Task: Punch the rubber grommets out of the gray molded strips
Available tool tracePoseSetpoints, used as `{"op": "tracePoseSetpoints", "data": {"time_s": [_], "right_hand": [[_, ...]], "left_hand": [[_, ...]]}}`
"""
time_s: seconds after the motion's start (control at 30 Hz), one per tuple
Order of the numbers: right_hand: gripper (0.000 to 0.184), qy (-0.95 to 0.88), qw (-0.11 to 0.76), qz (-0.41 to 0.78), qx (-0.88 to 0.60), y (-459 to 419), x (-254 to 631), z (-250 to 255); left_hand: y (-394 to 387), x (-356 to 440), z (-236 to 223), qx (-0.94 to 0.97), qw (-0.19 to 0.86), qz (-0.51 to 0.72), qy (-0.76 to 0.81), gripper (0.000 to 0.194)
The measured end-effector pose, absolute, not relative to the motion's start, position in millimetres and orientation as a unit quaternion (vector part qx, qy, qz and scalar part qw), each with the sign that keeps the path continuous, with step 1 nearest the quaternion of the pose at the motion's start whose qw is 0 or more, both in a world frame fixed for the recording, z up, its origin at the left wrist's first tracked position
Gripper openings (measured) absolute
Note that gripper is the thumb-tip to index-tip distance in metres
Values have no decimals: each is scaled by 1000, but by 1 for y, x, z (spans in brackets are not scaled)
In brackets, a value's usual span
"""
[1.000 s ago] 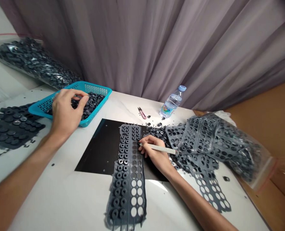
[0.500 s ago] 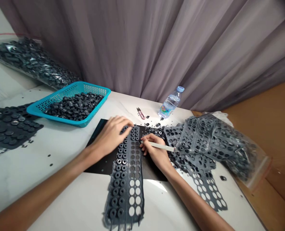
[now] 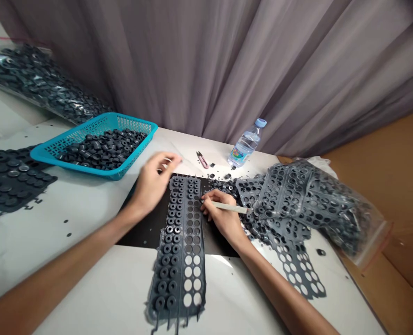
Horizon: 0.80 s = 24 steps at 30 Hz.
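A dark grey rubber sheet (image 3: 187,218) lies lengthwise in front of me, partly over a black mat (image 3: 136,235). Ring-shaped pieces sit in its left rows and at its far right end; the other right-hand spots are bare holes. My right hand (image 3: 223,211) grips a white pen-like stick (image 3: 230,208) beside the sheet's right edge, its tip hidden by the fingers. Left of the sheet's far end, my left hand (image 3: 155,179) is raised with thumb and fingers curled together. Whatever it pinches, if anything, cannot be made out.
A blue basket (image 3: 117,173) of black rings stands left, before a filled plastic bag (image 3: 49,83). Another rubber sheet (image 3: 14,179) lies far left. Pink thread snips (image 3: 202,160) and a water bottle (image 3: 245,145) stand behind. Punched sheets and a clear bag (image 3: 332,209) lie right.
My left hand has come off the sheet's far end and moved left and up, toward the basket. My right hand stays beside the sheet with the stick. The view has shifted slightly.
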State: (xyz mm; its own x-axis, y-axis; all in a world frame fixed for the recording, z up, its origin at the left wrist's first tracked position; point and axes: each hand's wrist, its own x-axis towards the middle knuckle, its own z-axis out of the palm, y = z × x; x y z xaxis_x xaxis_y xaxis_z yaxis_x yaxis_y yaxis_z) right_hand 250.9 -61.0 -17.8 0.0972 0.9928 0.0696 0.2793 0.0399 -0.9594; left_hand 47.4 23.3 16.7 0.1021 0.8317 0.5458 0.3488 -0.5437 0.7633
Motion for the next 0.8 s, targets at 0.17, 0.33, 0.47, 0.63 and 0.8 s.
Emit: {"op": "tracePoseSetpoints", "data": {"time_s": [0.17,0.33,0.47,0.63,0.8], "right_hand": [[13,-535,481,401,-568,-62,252,-19],[19,-523,517,372,-567,-65,250,-14],[17,-538,500,395,-552,-63,243,-12],[16,-545,474,423,-548,-58,241,-15],[18,-546,474,428,-543,-56,241,-17]], "left_hand": [[58,-37,43,685,6,505,525,29],[66,-75,39,712,-95,415,559,28],[48,-31,31,756,-54,415,502,24],[11,34,12,858,182,319,359,20],[1,44,-2,884,187,268,334,17]]}}
